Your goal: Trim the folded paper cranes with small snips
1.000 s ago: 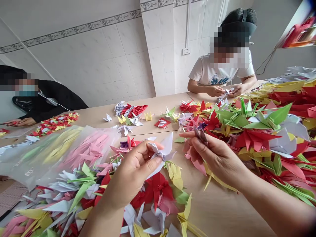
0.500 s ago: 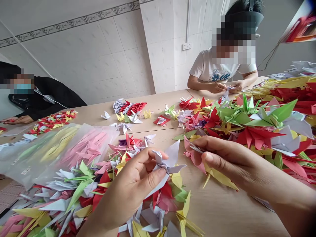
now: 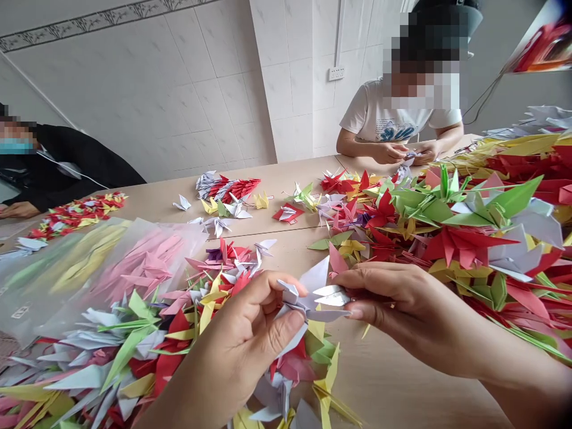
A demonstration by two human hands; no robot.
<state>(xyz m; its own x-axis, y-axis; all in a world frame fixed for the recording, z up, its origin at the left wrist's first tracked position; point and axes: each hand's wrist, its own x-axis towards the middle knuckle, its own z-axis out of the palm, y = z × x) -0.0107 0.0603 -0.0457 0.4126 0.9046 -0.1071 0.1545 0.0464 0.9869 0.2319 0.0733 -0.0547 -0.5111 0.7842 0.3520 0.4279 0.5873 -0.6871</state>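
My left hand [image 3: 263,322] pinches a pale lavender-white folded paper crane [image 3: 315,277] between thumb and fingers, wings spread outward. From the right, my right hand [image 3: 388,304] grips small silver thread snips [image 3: 331,296], with their two short, slightly parted blades at the crane. The blades overlap a paper point in this view, and I cannot tell if they touch it. My fingers hide the handle of the snips. Under and around my left hand lie loose paper cranes [image 3: 279,387] in white, red, pink, green and yellow.
A large heap of colourful cranes [image 3: 465,244] rises at the right. Clear plastic bags [image 3: 147,262] of pink, yellow and green folded paper lie left. Strung cranes [image 3: 230,187] rest on the wooden table [image 3: 379,381]. One person [image 3: 397,119] sits opposite, another [image 3: 84,155] far left.
My right hand has moved left with the snips, bringing the blades up to the crane. My left hand holds the crane in nearly the same place. The view has shifted slightly.
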